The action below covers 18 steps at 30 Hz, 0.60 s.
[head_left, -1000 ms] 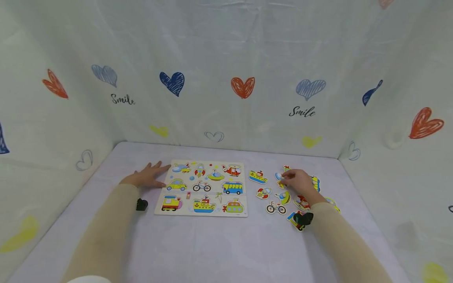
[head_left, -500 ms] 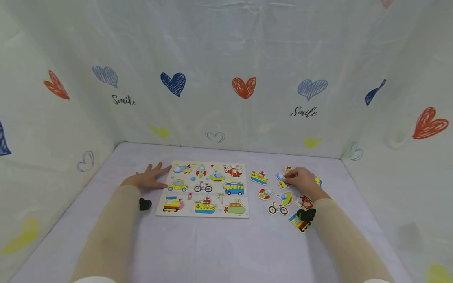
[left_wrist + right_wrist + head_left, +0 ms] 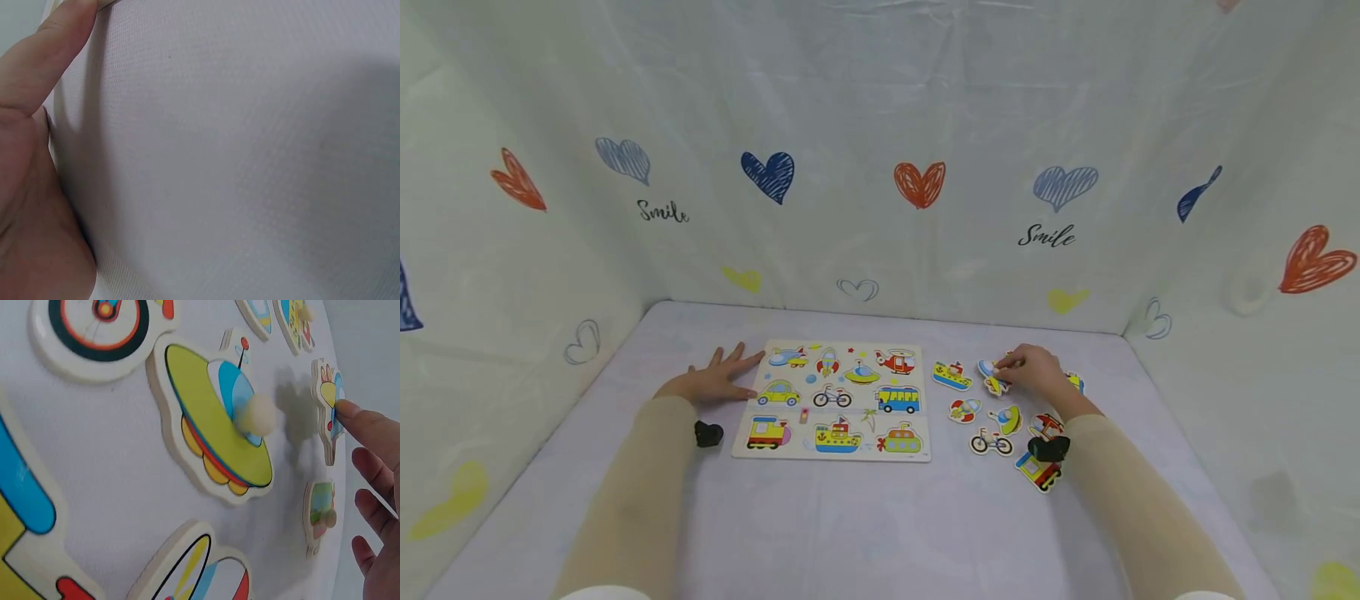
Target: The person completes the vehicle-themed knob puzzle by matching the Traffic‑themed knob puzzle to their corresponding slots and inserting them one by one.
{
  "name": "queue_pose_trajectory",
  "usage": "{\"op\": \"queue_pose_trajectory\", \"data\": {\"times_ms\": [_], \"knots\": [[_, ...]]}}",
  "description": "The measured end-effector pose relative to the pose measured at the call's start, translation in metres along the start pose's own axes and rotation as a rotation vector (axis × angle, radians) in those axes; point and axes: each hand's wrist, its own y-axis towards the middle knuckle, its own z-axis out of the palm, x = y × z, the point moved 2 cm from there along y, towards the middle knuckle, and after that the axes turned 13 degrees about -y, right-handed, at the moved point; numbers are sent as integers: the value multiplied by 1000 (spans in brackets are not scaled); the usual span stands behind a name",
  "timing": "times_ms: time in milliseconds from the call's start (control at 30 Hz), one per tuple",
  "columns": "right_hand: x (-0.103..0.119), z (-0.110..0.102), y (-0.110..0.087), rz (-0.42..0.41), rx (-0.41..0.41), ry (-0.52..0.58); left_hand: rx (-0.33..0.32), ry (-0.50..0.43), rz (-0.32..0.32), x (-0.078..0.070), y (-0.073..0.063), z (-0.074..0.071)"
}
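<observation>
My right hand (image 3: 1033,372) pinches the small knob of an airplane puzzle piece (image 3: 987,377), which hangs just over the table with a shadow beside it in the right wrist view. Fingers (image 3: 369,428) cover part of that piece. A wooden vehicle puzzle board (image 3: 865,423) lies at the centre left, with printed shapes in three rows. Spread flat at its left edge is my left hand (image 3: 711,381), the thumb (image 3: 69,31) right at the board's rim. Nearest the right hand are a boat piece (image 3: 952,375) and a flying saucer piece (image 3: 219,425).
Loose knobbed pieces lie right of the board: a rocket (image 3: 964,410), a bicycle (image 3: 991,442), a train (image 3: 1037,472) and a partly hidden helicopter (image 3: 1047,426). A yellow piece (image 3: 1075,381) shows behind the right wrist. A white curtain (image 3: 850,233) with hearts encloses the table.
The airplane piece has shifted slightly left and turned in my right hand, which moved along with it. My left hand stays at the board's edge.
</observation>
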Motion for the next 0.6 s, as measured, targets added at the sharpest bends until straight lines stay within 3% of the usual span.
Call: {"op": "queue_pose_trajectory", "data": {"times_ms": [200,600], "knots": [[22,3,5,-30,30,29,8,-21,20,2,-1,0],[66,12,10,-157,1,93,13,-26,36,2,-3,-1]]}}
